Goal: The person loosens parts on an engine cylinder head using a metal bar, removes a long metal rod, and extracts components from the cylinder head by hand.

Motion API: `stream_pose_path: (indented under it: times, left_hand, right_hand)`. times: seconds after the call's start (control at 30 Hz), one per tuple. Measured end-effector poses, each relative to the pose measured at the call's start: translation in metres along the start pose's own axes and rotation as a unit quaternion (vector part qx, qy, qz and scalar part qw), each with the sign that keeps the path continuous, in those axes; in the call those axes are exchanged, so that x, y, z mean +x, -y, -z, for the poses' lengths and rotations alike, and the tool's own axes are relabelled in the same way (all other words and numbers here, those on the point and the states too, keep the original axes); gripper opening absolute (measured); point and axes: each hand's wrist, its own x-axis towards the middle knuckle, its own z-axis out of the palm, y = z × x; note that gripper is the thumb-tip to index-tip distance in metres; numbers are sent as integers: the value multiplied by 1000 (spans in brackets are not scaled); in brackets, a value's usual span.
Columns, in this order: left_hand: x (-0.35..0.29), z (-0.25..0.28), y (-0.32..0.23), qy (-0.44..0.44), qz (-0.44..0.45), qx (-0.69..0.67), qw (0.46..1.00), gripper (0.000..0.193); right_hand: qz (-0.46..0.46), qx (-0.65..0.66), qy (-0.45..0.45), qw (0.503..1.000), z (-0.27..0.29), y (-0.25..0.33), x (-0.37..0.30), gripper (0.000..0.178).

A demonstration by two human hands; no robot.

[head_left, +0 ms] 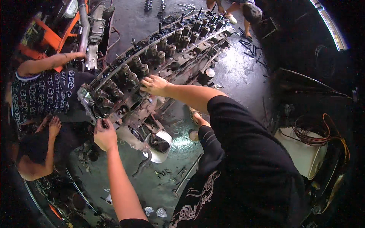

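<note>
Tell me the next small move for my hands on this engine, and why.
Perhaps ease your left hand back slightly from the end of the engine: it hides the spot it's working at, so I can't tell whether it grips anything. Your right hand is beside a valve spring, away from that spot.

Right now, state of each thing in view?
Engine: top uncovered
Valve springs: standing in rows
White bucket: open-topped, dark inside
Cable or hose: coiled on white container
Dark rods: scattered loose
Left hand: at engine end, grip unclear
Right hand: near valve springs, grip unclear
</note>
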Motion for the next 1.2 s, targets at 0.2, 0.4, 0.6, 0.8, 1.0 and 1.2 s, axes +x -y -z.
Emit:
stream_pose_path:
  times: [0.2,0.4,0.6,0.8,1.0,1.2]
  left_hand:
    - [3,4,-7,15,13,-7,1000,23]
    - [3,5,-5,20,12,-21,1000,24]
    - [0,1,-3,-8,13,-44,999,22]
    - [3,11,-8,2,22,-40,999,22]
    - [6,11,-5,48,42,-30,998,30]
    - [5,3,-1,1,40,-50,998,28]
  right_hand:
    - [-27,-19,-22,999,-12,-1,0,38]
    - [-15,33,-4,999,-5,3,0,35]
    - [-38,-14,68,997,-5,3,3,51]
    - [-58,96,144,983,22,-7,1,53]
    - [-20,81,103,991,26,-12,7,48]
    - [-49,97,30,994,34,-23,1,53]
